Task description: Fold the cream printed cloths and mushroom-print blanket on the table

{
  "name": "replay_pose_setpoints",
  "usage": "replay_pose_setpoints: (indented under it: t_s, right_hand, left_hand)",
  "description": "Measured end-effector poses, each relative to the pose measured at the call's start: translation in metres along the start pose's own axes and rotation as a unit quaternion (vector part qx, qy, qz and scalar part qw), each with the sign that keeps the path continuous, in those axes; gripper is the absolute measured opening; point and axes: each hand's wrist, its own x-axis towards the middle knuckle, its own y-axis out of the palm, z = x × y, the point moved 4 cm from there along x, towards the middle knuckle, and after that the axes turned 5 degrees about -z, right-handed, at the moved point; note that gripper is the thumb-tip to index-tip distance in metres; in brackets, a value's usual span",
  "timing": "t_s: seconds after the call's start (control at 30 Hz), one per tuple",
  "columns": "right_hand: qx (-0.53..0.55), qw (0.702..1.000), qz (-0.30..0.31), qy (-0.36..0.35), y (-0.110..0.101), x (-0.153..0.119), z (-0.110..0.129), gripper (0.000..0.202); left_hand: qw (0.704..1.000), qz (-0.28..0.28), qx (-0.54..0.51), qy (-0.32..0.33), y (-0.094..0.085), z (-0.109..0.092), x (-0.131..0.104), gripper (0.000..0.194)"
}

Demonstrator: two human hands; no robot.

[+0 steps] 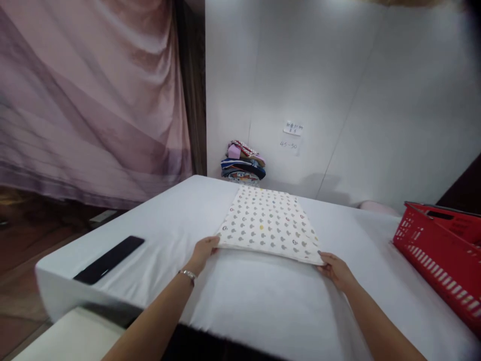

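Covering the worktop (244, 301) is a white sheet; the patterned cloth (268, 223) lies flat at its middle, already folded to a neat rectangle — further folds may remain. At 8 o'clock of the cloth the left hand (205, 250) pinches its near corner; at 4 o'clock the right hand (336, 271) grips the other — both clenched on fabric.

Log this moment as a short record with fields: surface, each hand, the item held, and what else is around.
surface: table under a white cloth
left hand: grips the near left corner of the patterned fabric
right hand: grips the fabric's near right corner
fabric state: folded flat, near edge slightly lifted
left of hands: black flat object on the cloth
right edge: red basket
far end: stack of folded clothes by the wall
wall: paper note
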Motion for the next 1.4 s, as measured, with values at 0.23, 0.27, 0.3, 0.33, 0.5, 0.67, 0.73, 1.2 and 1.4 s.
replay_pose_setpoints:
  t_s: [0.23, 0.27, 0.3, 0.33, 0.5, 0.67, 0.73, 1.2, 1.4]
  right_hand:
    - [-0.160, 0.986, -0.019, -0.032, -0.030, -0.032, -0.013, 0.026]
    - [-0.213, 0.975, -0.037, -0.056, -0.030, -0.033, -0.015, 0.025]
    - [-0.269, 0.958, -0.051, -0.089, -0.029, -0.034, -0.017, 0.024]
    - [-0.323, 0.936, -0.063, -0.128, -0.027, -0.035, -0.017, 0.024]
    - [-0.550, 0.781, -0.107, -0.276, -0.017, -0.046, -0.013, 0.028]
    - [-0.575, 0.677, -0.103, -0.448, 0.009, -0.070, -0.007, 0.028]
    - [-0.529, 0.676, -0.036, -0.512, 0.034, -0.082, -0.009, 0.026]
    - [-0.521, 0.591, 0.249, -0.564, 0.202, -0.116, -0.042, 0.017]
    - [-0.513, 0.598, 0.247, -0.564, 0.212, -0.110, -0.045, 0.022]
  left_hand:
    - [0.907, -0.029, 0.391, 0.154, -0.026, -0.006, -0.037, 0.017]
    - [0.883, -0.037, 0.436, 0.171, -0.026, -0.003, -0.041, 0.018]
    - [0.866, -0.043, 0.463, 0.186, -0.026, 0.001, -0.044, 0.019]
    - [0.855, -0.046, 0.475, 0.202, -0.026, 0.004, -0.046, 0.021]
    - [0.842, -0.057, 0.451, 0.289, -0.027, 0.015, -0.047, 0.024]
    - [0.804, -0.051, 0.440, 0.397, -0.022, 0.011, -0.060, 0.025]
    - [0.777, -0.014, 0.462, 0.427, -0.012, 0.009, -0.067, 0.022]
    - [0.730, 0.130, 0.470, 0.480, -0.006, 0.013, -0.056, 0.024]
    - [0.739, 0.103, 0.461, 0.481, -0.022, 0.012, -0.057, 0.025]
